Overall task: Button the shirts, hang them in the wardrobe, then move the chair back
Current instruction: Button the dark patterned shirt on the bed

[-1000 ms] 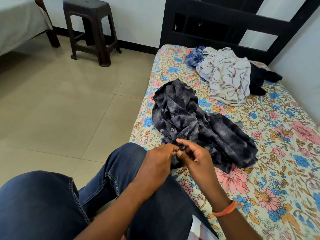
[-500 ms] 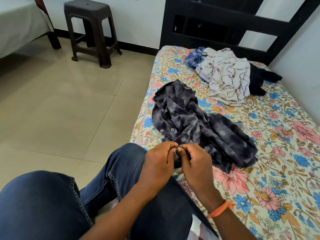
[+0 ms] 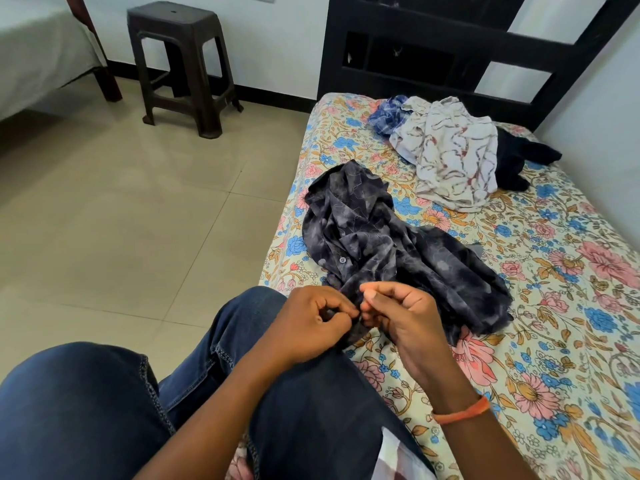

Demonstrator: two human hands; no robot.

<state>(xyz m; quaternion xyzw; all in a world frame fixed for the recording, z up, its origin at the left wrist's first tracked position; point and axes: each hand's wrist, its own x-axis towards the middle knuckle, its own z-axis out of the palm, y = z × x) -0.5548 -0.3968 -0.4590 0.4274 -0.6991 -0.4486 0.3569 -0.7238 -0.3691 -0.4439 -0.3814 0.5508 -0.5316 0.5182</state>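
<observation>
Buttoning is under way: the left hand (image 3: 313, 318) and right hand (image 3: 391, 315) pinch the near edge of the dark shirt (image 3: 388, 251), which lies on the bed (image 3: 554, 341) at 12 o'clock from them. Next, the button probably needs easing through its hole, then the one up the shirt.

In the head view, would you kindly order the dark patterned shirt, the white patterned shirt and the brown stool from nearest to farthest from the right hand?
1. Dark patterned shirt: pinched by the right hand at the bed's near edge.
2. White patterned shirt: farther up the bed, toward the headboard.
3. Brown stool: across the floor to the left, by the wall.
</observation>
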